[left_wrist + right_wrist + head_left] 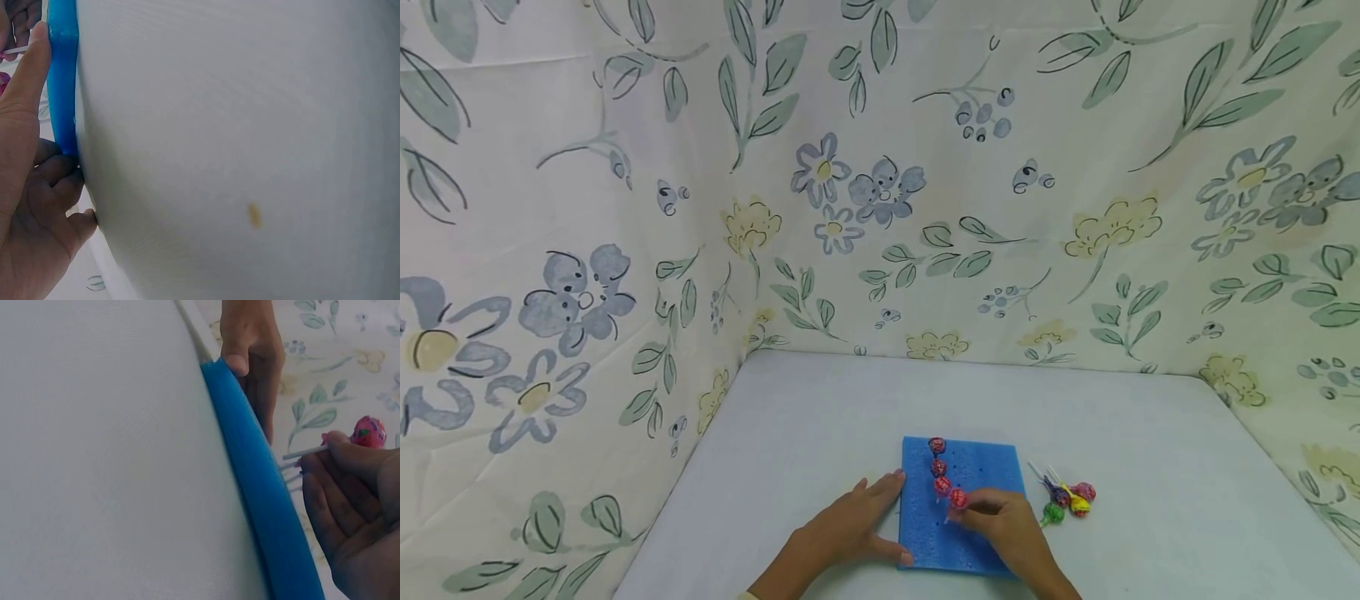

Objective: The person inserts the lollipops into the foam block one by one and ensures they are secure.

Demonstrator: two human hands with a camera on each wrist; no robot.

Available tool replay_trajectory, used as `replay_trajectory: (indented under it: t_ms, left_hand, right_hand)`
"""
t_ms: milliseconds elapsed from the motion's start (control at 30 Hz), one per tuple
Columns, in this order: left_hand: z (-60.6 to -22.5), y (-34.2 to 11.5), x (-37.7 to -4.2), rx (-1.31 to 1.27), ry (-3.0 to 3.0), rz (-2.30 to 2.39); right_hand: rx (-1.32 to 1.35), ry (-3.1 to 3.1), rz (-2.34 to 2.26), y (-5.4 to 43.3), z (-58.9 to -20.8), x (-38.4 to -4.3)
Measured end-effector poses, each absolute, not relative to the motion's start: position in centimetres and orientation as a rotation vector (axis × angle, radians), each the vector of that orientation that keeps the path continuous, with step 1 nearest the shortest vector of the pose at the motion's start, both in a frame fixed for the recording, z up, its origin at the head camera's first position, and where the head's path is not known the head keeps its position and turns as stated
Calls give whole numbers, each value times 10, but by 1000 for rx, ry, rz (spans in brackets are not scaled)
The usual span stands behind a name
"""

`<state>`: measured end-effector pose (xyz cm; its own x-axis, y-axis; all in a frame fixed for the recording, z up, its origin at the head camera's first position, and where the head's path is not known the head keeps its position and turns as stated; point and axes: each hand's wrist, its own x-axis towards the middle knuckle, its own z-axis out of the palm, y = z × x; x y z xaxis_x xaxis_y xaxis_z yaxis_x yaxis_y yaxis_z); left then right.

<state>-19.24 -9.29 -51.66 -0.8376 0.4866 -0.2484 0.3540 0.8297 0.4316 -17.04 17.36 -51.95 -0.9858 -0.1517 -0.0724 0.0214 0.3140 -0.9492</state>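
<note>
A blue foam board [958, 546] lies flat on the white table, with small holes in its top. Three red-wrapped lollipops [938, 467] stand in a line on its left half. My right hand [1006, 521] pinches another red lollipop [369, 431] just under its wrapped head. In the right wrist view, its bare white stick [305, 452] points at the board, the lower end apart from the foam. My left hand [853, 523] rests along the board's left side, fingers extended, the thumb at the near left corner.
Right of the board lie several loose lollipops: a green one [1053, 513], a yellow one [1079, 505], a pink one [1084, 492] and a dark purple one [1060, 496]. Floral cloth [955, 283] hangs behind and along both sides of the table [820, 400].
</note>
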Motion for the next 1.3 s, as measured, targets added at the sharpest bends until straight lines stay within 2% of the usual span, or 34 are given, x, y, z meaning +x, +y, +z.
replay_trajectory:
  t_ms: [1300]
  left_hand:
    - [-514,-94,-192,691,2661,542]
  right_hand:
    - [-196,2502,-1613,159,-527,-171]
